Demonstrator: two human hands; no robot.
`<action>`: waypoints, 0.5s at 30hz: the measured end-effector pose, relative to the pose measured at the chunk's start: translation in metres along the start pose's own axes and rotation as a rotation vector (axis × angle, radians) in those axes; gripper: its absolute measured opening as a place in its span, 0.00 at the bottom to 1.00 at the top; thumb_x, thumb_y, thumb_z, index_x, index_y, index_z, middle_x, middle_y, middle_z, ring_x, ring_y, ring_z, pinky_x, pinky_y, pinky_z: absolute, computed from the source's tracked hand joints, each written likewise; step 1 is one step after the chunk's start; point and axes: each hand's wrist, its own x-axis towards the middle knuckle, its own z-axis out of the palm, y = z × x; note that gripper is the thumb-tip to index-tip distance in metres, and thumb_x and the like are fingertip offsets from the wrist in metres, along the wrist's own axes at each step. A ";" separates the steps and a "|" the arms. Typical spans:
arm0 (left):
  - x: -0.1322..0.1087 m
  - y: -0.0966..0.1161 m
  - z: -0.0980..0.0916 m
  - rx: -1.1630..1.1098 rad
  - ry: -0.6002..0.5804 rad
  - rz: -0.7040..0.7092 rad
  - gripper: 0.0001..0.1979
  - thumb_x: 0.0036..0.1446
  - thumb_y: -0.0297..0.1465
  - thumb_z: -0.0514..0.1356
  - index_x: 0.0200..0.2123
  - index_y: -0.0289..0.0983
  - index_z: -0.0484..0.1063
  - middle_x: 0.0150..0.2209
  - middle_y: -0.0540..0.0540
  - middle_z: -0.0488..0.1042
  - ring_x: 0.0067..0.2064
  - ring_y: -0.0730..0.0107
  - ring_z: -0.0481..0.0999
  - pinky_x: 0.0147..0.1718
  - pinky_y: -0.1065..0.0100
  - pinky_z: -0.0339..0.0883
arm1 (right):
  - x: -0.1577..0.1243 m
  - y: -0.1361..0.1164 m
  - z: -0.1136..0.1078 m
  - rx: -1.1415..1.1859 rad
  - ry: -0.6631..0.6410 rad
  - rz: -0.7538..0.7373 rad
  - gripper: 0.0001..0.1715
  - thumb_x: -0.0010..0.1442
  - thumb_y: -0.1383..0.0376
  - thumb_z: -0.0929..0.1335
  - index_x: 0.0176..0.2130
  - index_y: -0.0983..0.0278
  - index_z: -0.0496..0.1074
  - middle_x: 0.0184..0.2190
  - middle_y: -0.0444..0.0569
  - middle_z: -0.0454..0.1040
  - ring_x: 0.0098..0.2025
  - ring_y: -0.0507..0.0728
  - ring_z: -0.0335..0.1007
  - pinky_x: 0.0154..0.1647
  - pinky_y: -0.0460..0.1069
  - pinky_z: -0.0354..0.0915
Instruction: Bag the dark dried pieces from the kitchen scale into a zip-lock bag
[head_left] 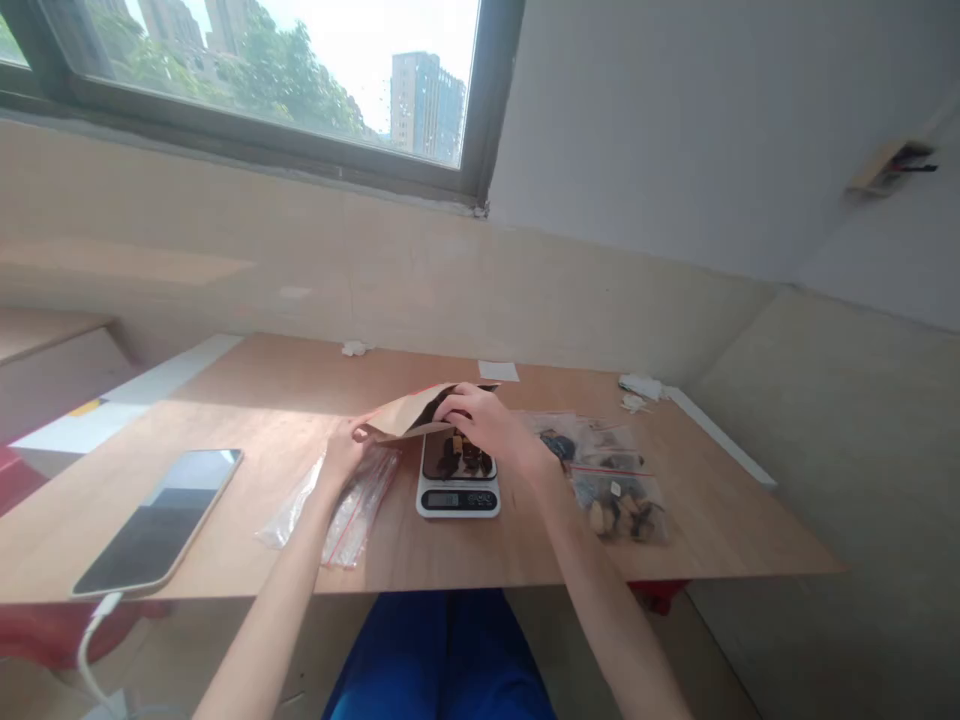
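The paper bag (405, 415) hides the back of the scale (459, 484), whose display (441, 500) is too blurred to read.

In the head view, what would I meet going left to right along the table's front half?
Phone → flat clear bags → small scale → filled clear bags.

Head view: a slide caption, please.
Left hand holding a bag, right hand at its mouth, by a scale bearing dark pieces.
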 end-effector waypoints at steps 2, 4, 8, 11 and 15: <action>0.000 0.001 -0.001 -0.013 -0.007 -0.012 0.17 0.43 0.37 0.55 0.36 0.36 0.75 0.31 0.45 0.71 0.29 0.67 0.70 0.33 0.66 0.66 | -0.004 -0.003 -0.008 0.018 0.095 0.017 0.15 0.59 0.74 0.60 0.32 0.63 0.73 0.37 0.47 0.69 0.39 0.51 0.66 0.43 0.47 0.62; 0.000 0.002 -0.002 -0.015 -0.017 -0.017 0.18 0.43 0.39 0.56 0.36 0.36 0.74 0.32 0.44 0.71 0.29 0.67 0.70 0.33 0.65 0.66 | -0.010 -0.001 -0.012 0.084 0.199 0.014 0.12 0.59 0.72 0.61 0.32 0.62 0.73 0.35 0.46 0.68 0.38 0.50 0.66 0.43 0.47 0.62; 0.000 0.006 -0.005 0.019 -0.030 -0.038 0.19 0.44 0.42 0.56 0.37 0.37 0.73 0.30 0.46 0.72 0.28 0.66 0.71 0.32 0.66 0.65 | -0.021 0.013 -0.006 0.363 0.338 0.082 0.07 0.58 0.67 0.63 0.32 0.63 0.70 0.34 0.46 0.71 0.39 0.51 0.68 0.44 0.47 0.63; 0.000 0.007 -0.006 0.019 -0.021 -0.075 0.19 0.44 0.43 0.56 0.37 0.37 0.72 0.29 0.46 0.72 0.29 0.65 0.71 0.31 0.66 0.65 | -0.023 0.028 0.011 0.489 0.228 0.196 0.07 0.57 0.65 0.63 0.33 0.64 0.70 0.34 0.46 0.73 0.38 0.51 0.69 0.41 0.46 0.64; 0.000 0.007 -0.007 -0.001 -0.029 -0.100 0.21 0.45 0.45 0.55 0.39 0.37 0.71 0.27 0.47 0.72 0.30 0.63 0.72 0.32 0.66 0.65 | -0.017 0.046 0.037 0.476 0.057 0.294 0.09 0.56 0.65 0.64 0.32 0.66 0.72 0.32 0.47 0.74 0.32 0.50 0.68 0.33 0.44 0.63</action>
